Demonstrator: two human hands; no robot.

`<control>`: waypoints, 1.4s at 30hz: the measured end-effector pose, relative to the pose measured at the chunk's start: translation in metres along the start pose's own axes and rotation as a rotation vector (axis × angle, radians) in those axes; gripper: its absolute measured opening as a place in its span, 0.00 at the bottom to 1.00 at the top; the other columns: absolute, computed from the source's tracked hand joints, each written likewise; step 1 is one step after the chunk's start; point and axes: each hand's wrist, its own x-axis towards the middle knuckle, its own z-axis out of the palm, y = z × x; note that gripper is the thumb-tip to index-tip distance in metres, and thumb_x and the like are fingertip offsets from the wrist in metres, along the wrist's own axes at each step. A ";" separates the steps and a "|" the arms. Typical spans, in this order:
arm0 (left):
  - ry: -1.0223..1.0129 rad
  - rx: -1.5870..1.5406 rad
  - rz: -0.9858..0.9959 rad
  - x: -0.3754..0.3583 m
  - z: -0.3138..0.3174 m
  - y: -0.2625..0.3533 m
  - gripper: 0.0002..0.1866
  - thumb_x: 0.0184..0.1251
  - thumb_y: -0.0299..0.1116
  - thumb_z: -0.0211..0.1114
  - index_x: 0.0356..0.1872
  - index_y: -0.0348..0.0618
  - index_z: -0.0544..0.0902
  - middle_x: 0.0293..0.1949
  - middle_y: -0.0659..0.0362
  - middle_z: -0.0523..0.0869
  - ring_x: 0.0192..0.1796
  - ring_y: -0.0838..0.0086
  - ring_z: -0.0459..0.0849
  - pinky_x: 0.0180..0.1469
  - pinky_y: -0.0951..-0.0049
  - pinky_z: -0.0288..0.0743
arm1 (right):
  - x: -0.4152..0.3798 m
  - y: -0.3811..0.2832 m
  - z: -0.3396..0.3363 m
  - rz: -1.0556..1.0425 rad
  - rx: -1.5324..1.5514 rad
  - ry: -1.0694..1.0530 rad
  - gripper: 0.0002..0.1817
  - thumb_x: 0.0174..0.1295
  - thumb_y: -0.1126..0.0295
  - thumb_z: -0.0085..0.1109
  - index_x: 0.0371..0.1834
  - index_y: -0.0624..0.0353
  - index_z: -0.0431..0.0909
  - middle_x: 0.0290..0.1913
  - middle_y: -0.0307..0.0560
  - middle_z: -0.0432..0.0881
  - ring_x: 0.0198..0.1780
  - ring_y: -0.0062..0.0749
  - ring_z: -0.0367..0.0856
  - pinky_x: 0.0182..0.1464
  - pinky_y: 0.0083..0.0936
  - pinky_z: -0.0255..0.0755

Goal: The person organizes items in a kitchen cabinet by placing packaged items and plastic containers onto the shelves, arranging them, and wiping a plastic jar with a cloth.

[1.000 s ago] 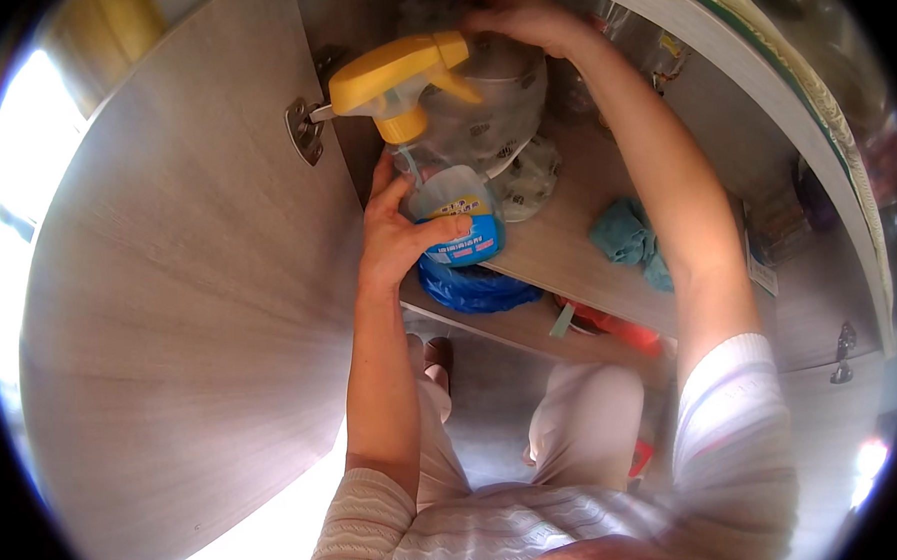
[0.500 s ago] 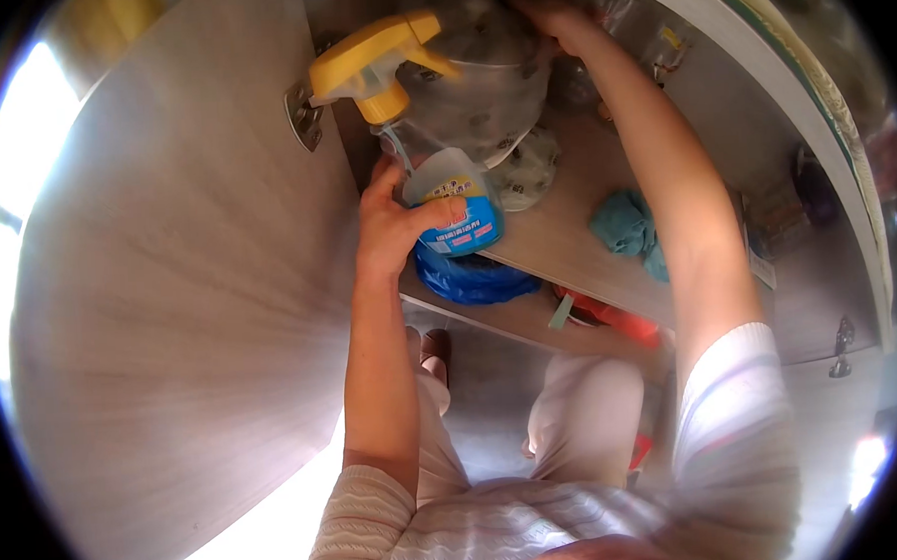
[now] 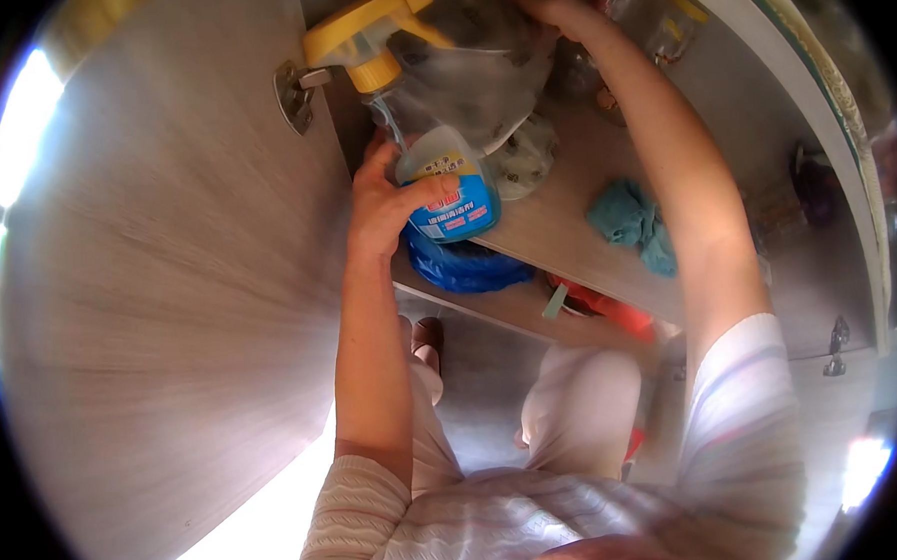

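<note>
A spray bottle with a yellow trigger head, a clear body and a blue label [image 3: 456, 212] is upright in my left hand [image 3: 383, 201], the thumb across its front. Behind it in the cabinet is a large translucent plastic bag [image 3: 490, 88], with a smaller patterned bag [image 3: 525, 159] below it. My right hand [image 3: 555, 13] reaches deep into the cabinet at the bag's upper right edge. Its fingertips are dark and blurred, so its grip is unclear.
A teal cloth [image 3: 628, 215] lies on the cabinet shelf [image 3: 567, 245]. Below are a blue plastic bag [image 3: 468, 269] and a red item [image 3: 615, 311]. Clear jars [image 3: 676, 28] stand at the back right. The open door [image 3: 187, 251] fills the left side.
The view has shifted slightly. The bottle remains in my left hand, and my right arm stays inside the cabinet by the large bag. A yellow-rimmed jar now shows more clearly at the right.
</note>
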 end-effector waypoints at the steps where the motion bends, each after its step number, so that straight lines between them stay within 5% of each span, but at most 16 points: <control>1: -0.003 -0.006 -0.007 0.000 0.001 0.002 0.32 0.27 0.29 0.75 0.42 0.31 0.76 0.62 0.49 0.59 0.56 0.65 0.69 0.52 0.71 0.70 | -0.007 -0.002 0.004 0.038 -0.034 0.079 0.30 0.60 0.53 0.46 0.62 0.57 0.58 0.64 0.54 0.56 0.63 0.45 0.56 0.58 0.33 0.58; 2: -0.006 -0.013 -0.013 0.000 0.002 0.002 0.32 0.27 0.30 0.75 0.42 0.31 0.76 0.62 0.49 0.59 0.56 0.65 0.69 0.52 0.71 0.70 | -0.014 -0.005 0.004 0.075 -0.069 0.159 0.29 0.61 0.53 0.45 0.62 0.57 0.59 0.64 0.54 0.56 0.63 0.45 0.56 0.58 0.33 0.58; 5: 0.055 0.043 -0.062 0.000 0.004 0.004 0.32 0.28 0.31 0.75 0.43 0.32 0.76 0.61 0.49 0.59 0.56 0.65 0.69 0.52 0.71 0.70 | -0.018 -0.015 -0.011 0.166 -0.102 -0.028 0.31 0.61 0.51 0.44 0.64 0.56 0.55 0.65 0.54 0.55 0.64 0.41 0.55 0.57 0.36 0.59; 8: 0.018 -0.006 -0.067 0.001 0.007 0.005 0.31 0.30 0.31 0.75 0.43 0.32 0.76 0.61 0.48 0.59 0.55 0.67 0.70 0.50 0.71 0.71 | -0.026 -0.016 -0.021 0.562 0.500 -0.189 0.34 0.58 0.48 0.47 0.64 0.55 0.54 0.65 0.54 0.53 0.67 0.44 0.48 0.58 0.47 0.56; 10: 0.037 0.031 -0.047 0.003 0.003 -0.002 0.31 0.31 0.30 0.74 0.44 0.32 0.76 0.59 0.49 0.63 0.53 0.67 0.72 0.48 0.72 0.72 | -0.071 -0.008 -0.012 0.305 0.697 0.275 0.14 0.58 0.63 0.49 0.45 0.57 0.73 0.40 0.41 0.79 0.43 0.27 0.76 0.42 0.28 0.69; 12: 0.031 0.007 -0.060 0.002 0.002 0.000 0.32 0.32 0.30 0.74 0.45 0.31 0.75 0.56 0.49 0.66 0.51 0.68 0.73 0.47 0.73 0.72 | -0.077 0.052 0.007 0.354 0.767 0.314 0.12 0.57 0.60 0.49 0.33 0.56 0.75 0.35 0.42 0.80 0.37 0.29 0.78 0.38 0.35 0.70; 14: -0.027 -0.065 -0.114 0.002 0.005 0.008 0.33 0.33 0.30 0.74 0.47 0.31 0.74 0.54 0.50 0.70 0.49 0.68 0.75 0.47 0.74 0.72 | -0.102 0.065 0.034 0.484 0.756 0.118 0.15 0.58 0.59 0.49 0.41 0.57 0.75 0.43 0.45 0.77 0.44 0.31 0.75 0.43 0.34 0.69; 17: -0.046 -0.108 -0.143 0.003 0.004 0.003 0.36 0.32 0.30 0.75 0.49 0.29 0.71 0.50 0.51 0.73 0.48 0.67 0.75 0.47 0.73 0.72 | -0.121 0.054 0.067 0.373 0.716 0.001 0.19 0.59 0.59 0.48 0.48 0.58 0.73 0.49 0.48 0.74 0.49 0.34 0.71 0.48 0.29 0.65; 20: -0.008 -0.079 -0.144 0.005 0.002 -0.008 0.38 0.32 0.30 0.76 0.50 0.27 0.70 0.55 0.51 0.69 0.51 0.67 0.74 0.49 0.73 0.71 | -0.123 0.047 0.076 0.429 0.650 0.050 0.21 0.59 0.60 0.47 0.53 0.60 0.69 0.50 0.49 0.74 0.49 0.35 0.70 0.51 0.25 0.61; 26: -0.105 -0.143 -0.160 0.012 0.004 -0.002 0.38 0.31 0.31 0.76 0.49 0.26 0.71 0.64 0.50 0.52 0.58 0.65 0.67 0.54 0.71 0.68 | -0.126 0.055 0.082 0.373 0.672 0.136 0.21 0.58 0.63 0.47 0.51 0.64 0.70 0.47 0.50 0.74 0.48 0.34 0.70 0.50 0.25 0.61; 37: -0.095 0.031 -0.187 0.016 0.003 -0.012 0.36 0.28 0.31 0.76 0.47 0.27 0.74 0.66 0.50 0.48 0.62 0.65 0.61 0.55 0.69 0.68 | -0.139 0.062 0.037 0.444 0.496 0.094 0.16 0.57 0.62 0.50 0.43 0.62 0.74 0.39 0.44 0.78 0.38 0.28 0.75 0.42 0.25 0.66; 42: -0.083 0.022 -0.190 0.015 0.005 -0.010 0.35 0.28 0.30 0.75 0.46 0.27 0.74 0.66 0.51 0.49 0.62 0.66 0.62 0.54 0.69 0.70 | -0.134 -0.005 -0.023 0.390 0.528 0.136 0.12 0.57 0.63 0.49 0.37 0.58 0.75 0.33 0.39 0.80 0.32 0.21 0.78 0.32 0.19 0.64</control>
